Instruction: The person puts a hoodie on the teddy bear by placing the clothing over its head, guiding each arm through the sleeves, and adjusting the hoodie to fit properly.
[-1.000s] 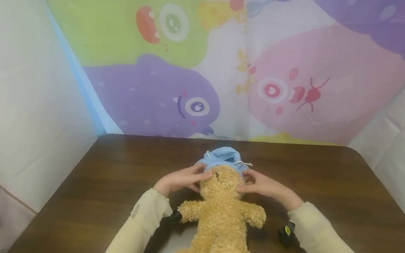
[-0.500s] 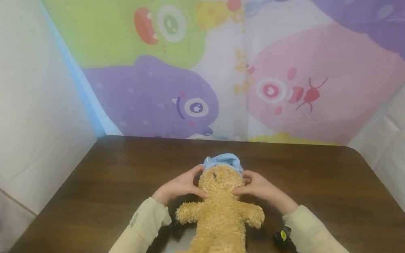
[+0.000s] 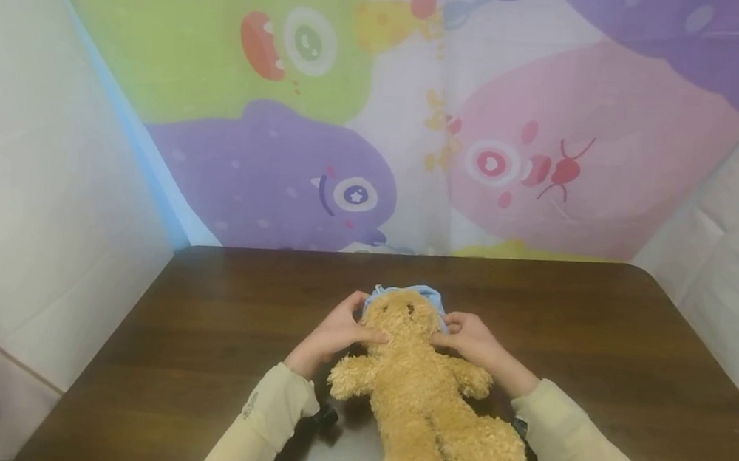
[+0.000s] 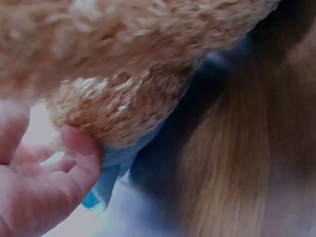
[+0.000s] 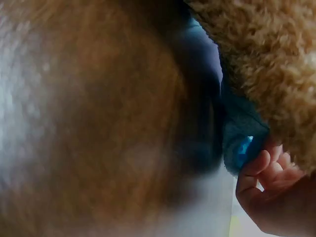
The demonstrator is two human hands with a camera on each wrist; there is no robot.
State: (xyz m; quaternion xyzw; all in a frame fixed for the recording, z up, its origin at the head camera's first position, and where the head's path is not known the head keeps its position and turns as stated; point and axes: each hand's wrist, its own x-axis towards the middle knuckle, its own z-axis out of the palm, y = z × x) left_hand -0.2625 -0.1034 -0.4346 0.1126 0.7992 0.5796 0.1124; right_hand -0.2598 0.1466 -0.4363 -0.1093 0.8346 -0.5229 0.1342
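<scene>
A fluffy tan teddy bear (image 3: 415, 383) is face up, head away from me and legs toward me. Bunched behind its head is a light-blue cloth garment (image 3: 430, 294), mostly hidden. My left hand (image 3: 337, 331) grips the left side of the head, thumb across the cheek. In the left wrist view its curled fingers (image 4: 81, 143) meet the fur where blue cloth shows below. My right hand (image 3: 479, 343) is at the other side, its thumb by the cheek. Its fingers (image 5: 259, 165) pinch the edge of the blue cloth in the right wrist view.
Everything stands on a dark brown wooden table (image 3: 235, 307). A cartoon-print cloth (image 3: 282, 163) hangs behind it, with pale sheets (image 3: 49, 155) at the sides. A greyish patch (image 3: 341, 454) shows beside the bear's leg.
The bear's head has tipped up and covers more of the blue garment, whose white cord ends now barely show. The bear's legs have swung right. Both hands stay at its head.
</scene>
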